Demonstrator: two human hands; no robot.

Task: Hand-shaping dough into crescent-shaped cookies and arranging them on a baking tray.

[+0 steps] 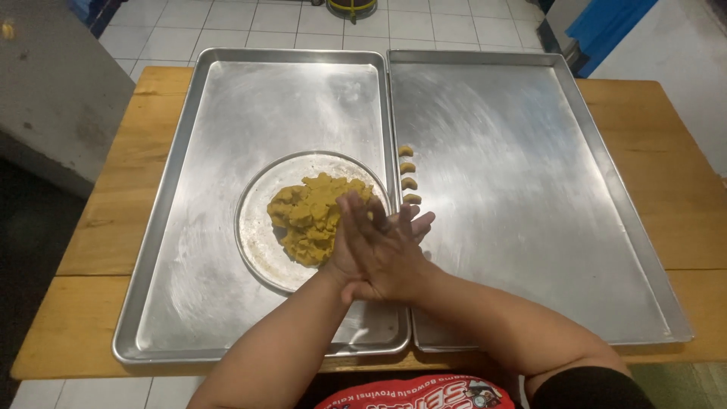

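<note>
Now we have our left hand (pixel 350 254) and right hand (pixel 390 254) pressed palm to palm, fingers (pixel 362 216) stretched flat and not curled; whatever lies between the palms is hidden, so we cannot tell if a bit of dough is held there. To roll well, we judge it best to keep the pressure light and even and slide the palms in short strokes so the piece keeps a uniform thickness. The yellow dough heap (pixel 310 216) sits just left of the fingertips on a round metal plate (pixel 254 227), which rests in the left baking tray (pixel 174 250). Just beyond the fingertips, four small curved dough pieces (pixel 409 175) line the near edge of the right baking tray (pixel 530 197). Both trays lie side by side on a wooden tabletop (pixel 666 182), with white floor tiles (pixel 227 19) beyond it.
</note>
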